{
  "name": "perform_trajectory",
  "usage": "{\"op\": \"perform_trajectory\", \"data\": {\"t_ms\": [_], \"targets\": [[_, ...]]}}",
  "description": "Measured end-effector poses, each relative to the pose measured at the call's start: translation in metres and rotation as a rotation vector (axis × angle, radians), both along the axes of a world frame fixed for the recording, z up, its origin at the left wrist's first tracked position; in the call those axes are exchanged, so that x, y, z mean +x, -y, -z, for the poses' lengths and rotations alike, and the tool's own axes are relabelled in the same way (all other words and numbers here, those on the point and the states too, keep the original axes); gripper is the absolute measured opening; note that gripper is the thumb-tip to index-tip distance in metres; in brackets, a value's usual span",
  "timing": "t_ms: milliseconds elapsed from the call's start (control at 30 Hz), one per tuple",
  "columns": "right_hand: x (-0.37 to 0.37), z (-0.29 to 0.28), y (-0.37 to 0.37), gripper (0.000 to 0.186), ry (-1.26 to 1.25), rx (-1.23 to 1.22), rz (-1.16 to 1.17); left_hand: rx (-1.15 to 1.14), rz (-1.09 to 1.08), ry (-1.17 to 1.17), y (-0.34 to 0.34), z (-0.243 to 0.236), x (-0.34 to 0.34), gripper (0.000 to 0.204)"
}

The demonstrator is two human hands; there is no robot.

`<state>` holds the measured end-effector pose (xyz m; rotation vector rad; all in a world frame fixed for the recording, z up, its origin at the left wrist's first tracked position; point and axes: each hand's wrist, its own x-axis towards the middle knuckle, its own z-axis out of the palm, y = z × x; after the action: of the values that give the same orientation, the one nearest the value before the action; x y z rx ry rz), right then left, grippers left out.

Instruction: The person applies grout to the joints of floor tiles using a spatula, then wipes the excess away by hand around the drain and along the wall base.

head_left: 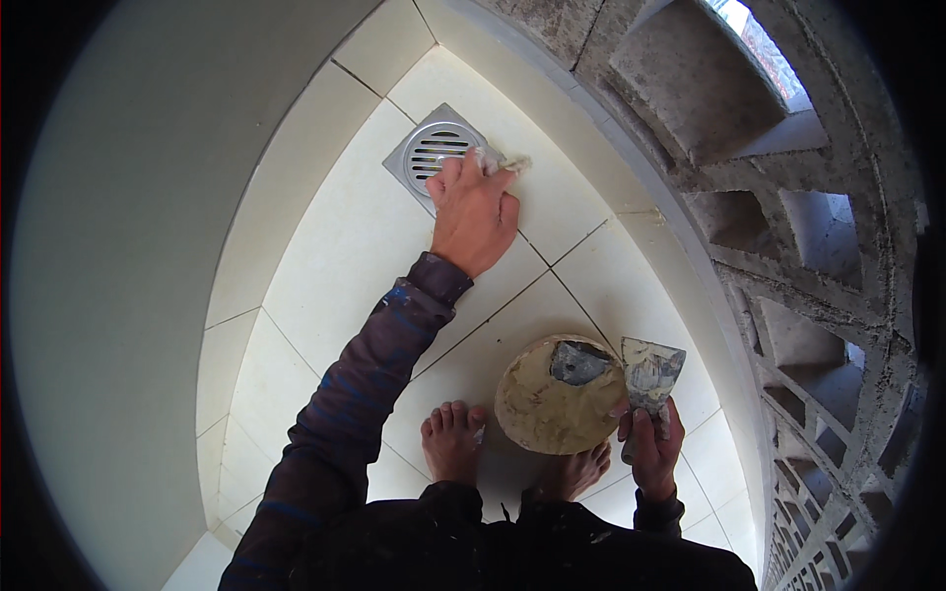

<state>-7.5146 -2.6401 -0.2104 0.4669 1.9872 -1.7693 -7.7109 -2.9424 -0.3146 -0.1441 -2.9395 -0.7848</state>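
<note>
Gripping a putty knife (650,379) just right of the round mortar pan (552,399), the right hand (652,448) is closed round its handle. Beyond the pan, the left hand (475,212) presses a grout-smeared rag (505,163) at the floor drain's (434,150) edge, fingers curled.

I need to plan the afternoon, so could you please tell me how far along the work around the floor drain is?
Done: the cream floor tiles are laid and the square metal floor drain sits in place. In hand: the left hand presses pale filler at the drain's right edge, while the right hand holds a smeared metal scraper beside a round pan of beige mortar. Left: dark joint lines between the tiles look unfilled.
</note>
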Motion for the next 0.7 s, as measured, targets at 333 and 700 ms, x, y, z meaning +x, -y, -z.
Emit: {"op": "perform_trajectory", "data": {"t_ms": [333, 700], "targets": [[-0.001, 0.009, -0.006, 0.021, 0.014, 0.014, 0.008, -0.197, 0.018, -0.073, 0.007, 0.01, -0.001, 0.038], [-0.003, 0.006, -0.004, 0.023, 0.032, 0.009, 0.005, -0.174, -0.056, 0.003, 0.007, -0.004, 0.0, 0.048]]}}
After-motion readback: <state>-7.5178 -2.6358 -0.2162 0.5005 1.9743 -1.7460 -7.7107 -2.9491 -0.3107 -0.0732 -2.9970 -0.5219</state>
